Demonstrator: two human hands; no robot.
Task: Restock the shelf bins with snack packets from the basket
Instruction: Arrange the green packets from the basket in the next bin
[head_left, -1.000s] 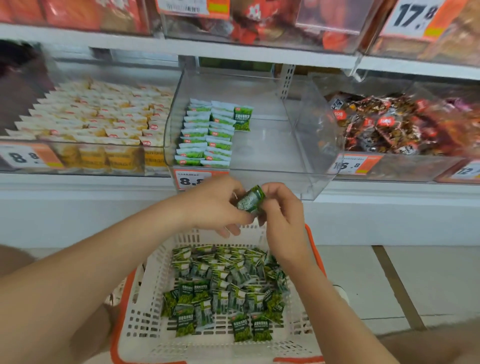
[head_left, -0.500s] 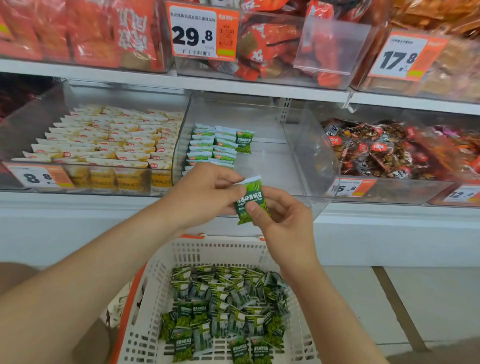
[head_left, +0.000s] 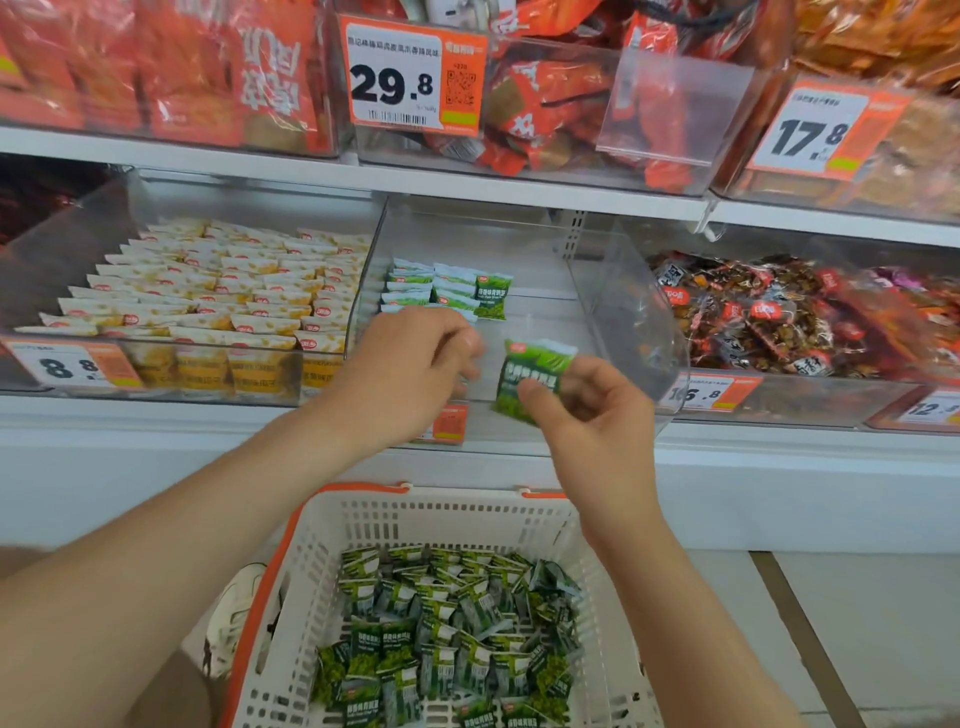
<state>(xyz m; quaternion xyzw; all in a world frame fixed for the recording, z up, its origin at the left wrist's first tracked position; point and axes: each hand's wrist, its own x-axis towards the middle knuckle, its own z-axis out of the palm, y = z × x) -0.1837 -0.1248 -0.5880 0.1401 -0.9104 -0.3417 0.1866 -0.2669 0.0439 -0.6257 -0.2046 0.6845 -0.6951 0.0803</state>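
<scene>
Separated from the left hand (head_left: 410, 369) since the earlier frame, the right hand (head_left: 597, 421) is shown pinching a snack packet (head_left: 535, 376) above the basket (head_left: 441, 519) of loose packets (head_left: 441, 649); what the curled left hand holds cannot be told. The packet is best laid flush against the rows (head_left: 415, 288) in the half-bare clear bin (head_left: 623, 312).

Cream-and-yellow foil packets (head_left: 218, 291) are lying in neat rows at the left end of the lower white shelf (head_left: 156, 418), behind an orange-and-white "8.8" price tag (head_left: 67, 366). Dark brown and red wrapped snacks (head_left: 769, 317) are heaping at its right end. Glossy red bags (head_left: 545, 104) are crowding the upper white shelf (head_left: 519, 193) beside a "29.8" price tag (head_left: 413, 78). A white shoe (head_left: 234, 618) is resting on the pale tiled floor (head_left: 883, 623).
</scene>
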